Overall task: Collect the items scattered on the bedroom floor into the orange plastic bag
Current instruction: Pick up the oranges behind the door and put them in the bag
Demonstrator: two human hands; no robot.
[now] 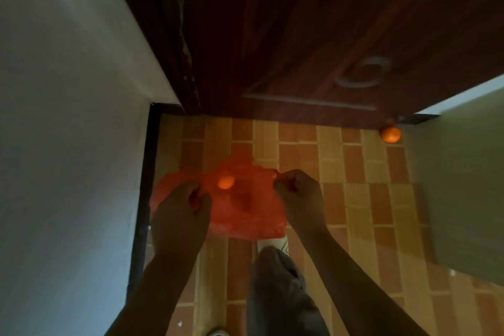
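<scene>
Holding: both hands hold the orange plastic bag (245, 207) above the tiled floor (362, 194), close to the foot of a dark wooden door (300, 35).
Left hand (180, 215): its grip is closed on the bag's left rim, fingers curled round bunched plastic.
Right hand (298, 196): its grip pinches the right rim near one of the bag's upper corners, fingers curled tight.
Bag: stretched between the two hands, with its body hanging below them; the picture is blurred, so whether the mouth gapes wide cannot be told.
Small orange ball (226, 182): seen at the bag's upper middle, between the hands; whether it sits inside the bag or behind the thin plastic cannot be told.
Second orange ball (390, 134): lying on the floor at the door's lower right corner, just beside a pale green wall (463, 172), well apart from the bag.
Left side: a pale wall (68, 144) with a dark skirting strip (146, 199) along the floor.
Below the bag: a grey trouser leg (278, 292) and a white shoe tip (272, 243) stand on the tiles.
</scene>
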